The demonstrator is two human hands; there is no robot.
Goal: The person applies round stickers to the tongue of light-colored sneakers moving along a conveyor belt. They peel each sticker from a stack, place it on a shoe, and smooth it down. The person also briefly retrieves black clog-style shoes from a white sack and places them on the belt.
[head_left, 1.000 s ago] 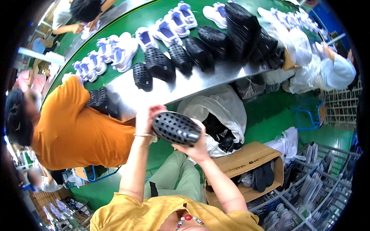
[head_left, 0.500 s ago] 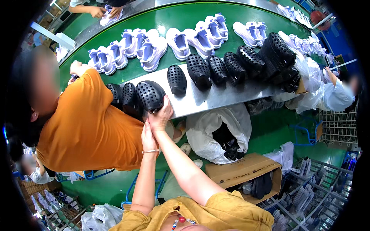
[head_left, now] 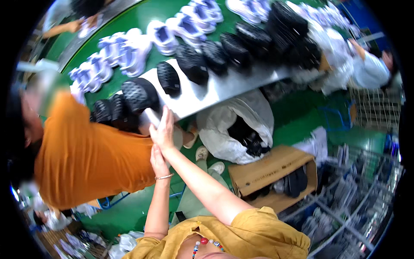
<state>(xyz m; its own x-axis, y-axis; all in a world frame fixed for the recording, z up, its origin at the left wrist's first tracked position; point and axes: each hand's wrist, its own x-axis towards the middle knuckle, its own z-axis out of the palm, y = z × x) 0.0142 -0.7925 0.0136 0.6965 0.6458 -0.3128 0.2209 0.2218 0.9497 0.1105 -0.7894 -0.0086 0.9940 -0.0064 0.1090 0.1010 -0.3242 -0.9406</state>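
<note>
My right hand point(head_left: 162, 133) is just off the bench edge, its fingers stretched upward and smeared by motion. No object can be made out in it. A pale blurred shape beside its fingertips is too unclear to name. My left hand point(head_left: 158, 160) lies against the right wrist with its fingers extended, partly hidden behind it. Nearest to my hands stands a black perforated clog point(head_left: 140, 95), toe up, on the metal bench point(head_left: 189, 101). Another black clog point(head_left: 168, 78) stands to its right.
More black clogs point(head_left: 192, 64) and white sneakers point(head_left: 163, 36) line the bench and green conveyor. A person in an orange shirt point(head_left: 95, 151) sits close on my left. Below the bench are a white sack point(head_left: 211, 134) and a cardboard box point(head_left: 263, 172); a wire rack point(head_left: 345, 216) stands right.
My right hand has come away from the black clog it was touching. Both hands have shifted slightly left and down. The whole view has turned, so the bench now slopes more.
</note>
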